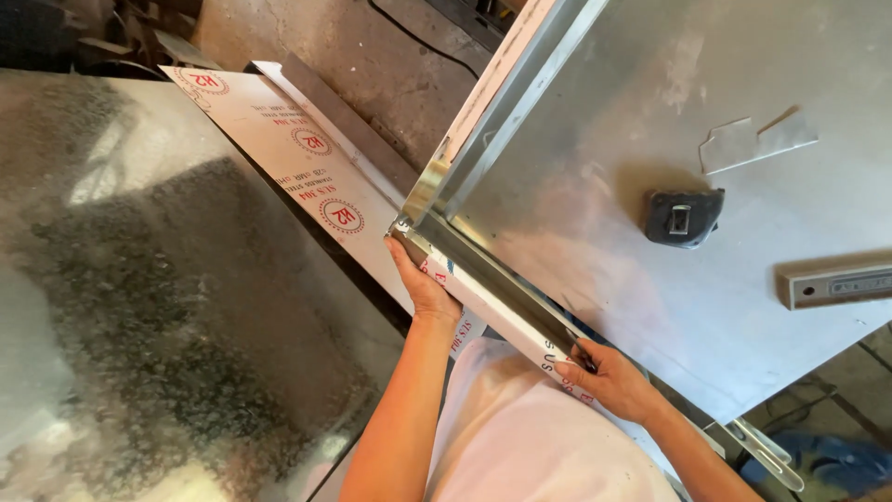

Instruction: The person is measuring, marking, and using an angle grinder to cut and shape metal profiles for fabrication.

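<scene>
Head view looks down on a person in a white shirt standing at the near edge of a large metal sheet that lies flat like a tabletop. Along that near edge runs a folded metal strip, an angled channel covered on its outer face with white protective film printed in red. It sits against the sheet's edge, running from the corner at upper left down toward the lower right.

The left hand is clasped around the upper end of the strip, just below the corner, fingers wrapped over its top fold. The right hand grips the strip's lower end, fingers curled over the fold and thumb on the film side. Both hands grasp the same strip, well apart from each other along its length.

On the sheet, a dark tape measure lies past the strip, with a torn scrap of film beyond it and a grey spirit level at the right edge. To the left, another film-covered sheet rests beside a dull speckled metal panel. Concrete floor shows at the top.
</scene>
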